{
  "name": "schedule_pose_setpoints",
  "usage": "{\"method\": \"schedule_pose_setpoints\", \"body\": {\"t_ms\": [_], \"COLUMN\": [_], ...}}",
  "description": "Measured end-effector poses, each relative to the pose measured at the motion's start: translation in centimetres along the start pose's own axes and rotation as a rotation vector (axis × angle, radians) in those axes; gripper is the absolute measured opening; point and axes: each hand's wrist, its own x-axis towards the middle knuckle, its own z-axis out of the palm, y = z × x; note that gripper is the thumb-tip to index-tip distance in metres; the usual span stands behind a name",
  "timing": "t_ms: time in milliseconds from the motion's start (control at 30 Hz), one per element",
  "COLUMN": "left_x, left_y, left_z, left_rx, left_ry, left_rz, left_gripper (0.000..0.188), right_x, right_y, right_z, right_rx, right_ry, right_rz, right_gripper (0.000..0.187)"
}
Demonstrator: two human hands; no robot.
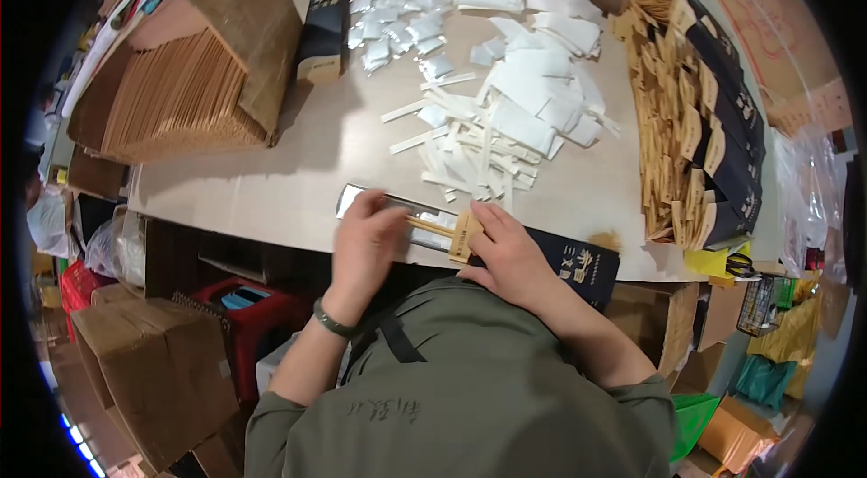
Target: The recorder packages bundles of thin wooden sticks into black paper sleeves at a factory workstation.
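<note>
By the table's near edge my right hand (508, 254) grips a black paper sleeve (578, 263) with a tan end. A pair of wooden chopsticks (430, 226) sticks out of that tan end toward the left. My left hand (368, 234), slightly blurred, has its fingers closed at the outer ends of the chopsticks. Under the hands lies a shallow metallic tray (351, 201), partly covered. Just beyond are loose narrow white paper packets (465, 153) and a heap of white folded napkins (533, 89).
Small clear sachets (397, 13) lie at the back. A cardboard box (257, 35) of tightly stacked brown pieces stands left, beside a black packet (323, 26). Filled black-and-tan packets (695, 135) line the right side, with scissors (739, 264) near the corner.
</note>
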Motion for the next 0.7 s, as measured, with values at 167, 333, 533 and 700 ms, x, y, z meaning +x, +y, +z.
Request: {"method": "schedule_pose_setpoints", "body": {"t_ms": [167, 333, 533, 700], "left_x": [0.9, 0.0, 2.7, 4.2], "left_y": [3.4, 1.6, -4.4, -0.5], "left_z": [1.9, -1.6, -3.2, -4.5], "left_rx": [-0.234, -0.04, 0.393, 0.007], "left_ry": [-0.325, -0.29, -0.237, -0.147], "left_rz": [-0.05, 0.228, 0.399, -0.122], "left_gripper": [0.022, 0.085, 0.054, 0.041], "right_x": [-0.8, -0.1, 4.2, 7.5], "right_y": [0.8, 0.0, -2.6, 7.6], "right_z": [0.5, 1.9, -6.8, -24.6], "right_rx": [0.002, 0.044, -0.448, 0.153], "right_ry": [0.056, 0.275, 0.021, 0.238], "right_rz": [0.002, -0.148, -0.28, 0.498], "right_gripper": [0.047, 0.03, 0.012, 0.016]}}
